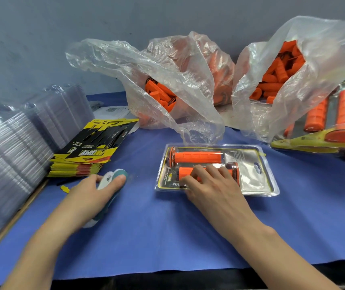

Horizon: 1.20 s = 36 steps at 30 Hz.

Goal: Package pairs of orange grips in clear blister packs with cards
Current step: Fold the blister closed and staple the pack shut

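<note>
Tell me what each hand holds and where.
The left hand grips the teal-and-white tool near its far end; right hand holds nothing, presses the nearer orange grip.

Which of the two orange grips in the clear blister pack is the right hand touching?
The nearer orange rubber grip, under the right hand; the farther orange grip lies bare beside it.

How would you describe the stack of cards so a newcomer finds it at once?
On the left of the blue table cover, just beyond the left hand gripping a white-and-teal tool, lies the card stack. It sits beside piles of clear blister shells. It alone is a flat, yellow-and-black printed pile; those neighbours are transparent.
</note>
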Each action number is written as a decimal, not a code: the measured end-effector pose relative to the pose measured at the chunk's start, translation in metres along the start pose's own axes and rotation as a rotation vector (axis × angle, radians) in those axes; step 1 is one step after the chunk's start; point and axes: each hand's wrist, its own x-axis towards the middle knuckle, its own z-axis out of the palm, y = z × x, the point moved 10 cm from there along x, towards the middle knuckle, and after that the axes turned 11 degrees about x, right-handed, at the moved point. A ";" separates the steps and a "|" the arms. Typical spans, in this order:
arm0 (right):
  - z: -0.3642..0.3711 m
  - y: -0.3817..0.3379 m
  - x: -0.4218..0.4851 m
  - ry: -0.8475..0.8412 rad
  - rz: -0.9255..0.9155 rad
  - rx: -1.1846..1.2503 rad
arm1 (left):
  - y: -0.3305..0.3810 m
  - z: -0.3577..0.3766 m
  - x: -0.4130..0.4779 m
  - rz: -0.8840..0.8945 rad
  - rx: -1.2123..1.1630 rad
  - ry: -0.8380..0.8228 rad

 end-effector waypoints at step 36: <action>-0.035 -0.023 -0.012 0.182 -0.212 0.148 | 0.099 0.097 -0.031 0.142 -0.848 -0.659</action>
